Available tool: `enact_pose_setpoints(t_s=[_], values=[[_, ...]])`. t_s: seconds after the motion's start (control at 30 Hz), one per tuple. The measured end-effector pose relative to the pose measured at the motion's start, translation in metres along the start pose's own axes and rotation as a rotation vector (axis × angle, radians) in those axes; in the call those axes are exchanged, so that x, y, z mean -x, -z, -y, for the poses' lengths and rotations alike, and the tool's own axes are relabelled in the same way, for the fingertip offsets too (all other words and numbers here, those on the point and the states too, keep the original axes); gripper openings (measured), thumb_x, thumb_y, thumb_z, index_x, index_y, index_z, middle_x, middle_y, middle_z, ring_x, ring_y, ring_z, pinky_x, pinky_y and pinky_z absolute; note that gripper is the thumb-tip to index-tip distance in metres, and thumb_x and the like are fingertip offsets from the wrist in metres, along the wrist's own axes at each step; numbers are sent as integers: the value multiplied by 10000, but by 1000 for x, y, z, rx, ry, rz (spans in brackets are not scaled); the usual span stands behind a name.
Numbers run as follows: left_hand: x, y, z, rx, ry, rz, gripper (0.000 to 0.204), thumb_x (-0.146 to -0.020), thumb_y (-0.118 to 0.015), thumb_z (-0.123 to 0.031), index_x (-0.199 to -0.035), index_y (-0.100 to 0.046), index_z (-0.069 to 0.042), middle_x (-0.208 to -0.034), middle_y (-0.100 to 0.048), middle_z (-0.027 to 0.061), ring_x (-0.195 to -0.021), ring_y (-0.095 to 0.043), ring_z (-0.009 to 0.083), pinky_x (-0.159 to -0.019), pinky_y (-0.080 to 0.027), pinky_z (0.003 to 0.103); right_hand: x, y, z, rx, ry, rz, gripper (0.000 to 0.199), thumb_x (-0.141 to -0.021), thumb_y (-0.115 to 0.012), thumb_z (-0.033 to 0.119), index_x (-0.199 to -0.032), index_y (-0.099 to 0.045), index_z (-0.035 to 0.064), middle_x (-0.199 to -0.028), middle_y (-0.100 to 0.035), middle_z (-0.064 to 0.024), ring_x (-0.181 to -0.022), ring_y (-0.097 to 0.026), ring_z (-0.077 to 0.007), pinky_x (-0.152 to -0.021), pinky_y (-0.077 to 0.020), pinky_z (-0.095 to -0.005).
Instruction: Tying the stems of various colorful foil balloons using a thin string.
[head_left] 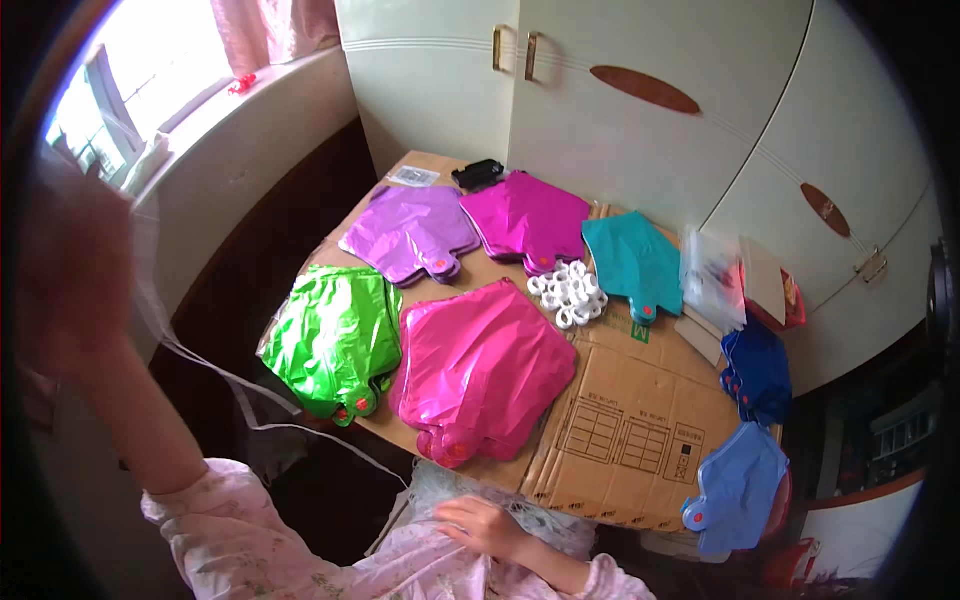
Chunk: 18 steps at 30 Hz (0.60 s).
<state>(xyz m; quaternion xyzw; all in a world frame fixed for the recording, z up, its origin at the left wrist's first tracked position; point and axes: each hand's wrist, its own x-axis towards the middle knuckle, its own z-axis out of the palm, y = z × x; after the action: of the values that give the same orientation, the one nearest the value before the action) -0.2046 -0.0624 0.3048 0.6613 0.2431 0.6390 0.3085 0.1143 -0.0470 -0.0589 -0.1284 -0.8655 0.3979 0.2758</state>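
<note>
My left hand (75, 265) is raised at the far left by the window, smeared by motion, and its fingers cannot be made out. A thin white ribbon (255, 385) hangs from beside it and trails toward the table's near edge; whether the hand grips it is unclear. My right hand (482, 525) lies on my pink flowered clothing with its fingers stretched out and nothing in them. Just beyond it is a clear plastic bag (450, 487). Nearest on the table lies a stack of flat pink foil balloons (490, 360), five-sided with tabs, beside a green stack (335, 335).
Cardboard (640, 400) covers the table. Farther back lie purple (410, 230), magenta (530, 215) and teal (635, 260) stacks around small white rings (567, 295). Dark blue (757, 370) and light blue (740, 485) stacks sit at the right edge. Cabinets (650, 150) stand behind.
</note>
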Motion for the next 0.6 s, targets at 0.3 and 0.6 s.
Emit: enact_pose_setpoints(t_s=[0.3,0.6], values=[[36,-99,114,230,665,202,169,-857,-612,-92,-900,-618,71,-773,-649,104,-680,-599,106,-573,-463,206,-123,99,64,-500,180,-447,538,-860,-611,229,-1291,-367,19,-1266,-456,-178,-1144,-468,-277,-978,-344,-389],[91,-132,213,-484,401,57,295,-806,-571,-20,-1099,-608,-24,-731,-588,37,-643,-525,104,-561,-400,227,-80,87,40,-166,-169,-497,94,-873,-565,103,-938,-607,50,-735,-616,-77,-558,-579,-156,-501,-435,-260]])
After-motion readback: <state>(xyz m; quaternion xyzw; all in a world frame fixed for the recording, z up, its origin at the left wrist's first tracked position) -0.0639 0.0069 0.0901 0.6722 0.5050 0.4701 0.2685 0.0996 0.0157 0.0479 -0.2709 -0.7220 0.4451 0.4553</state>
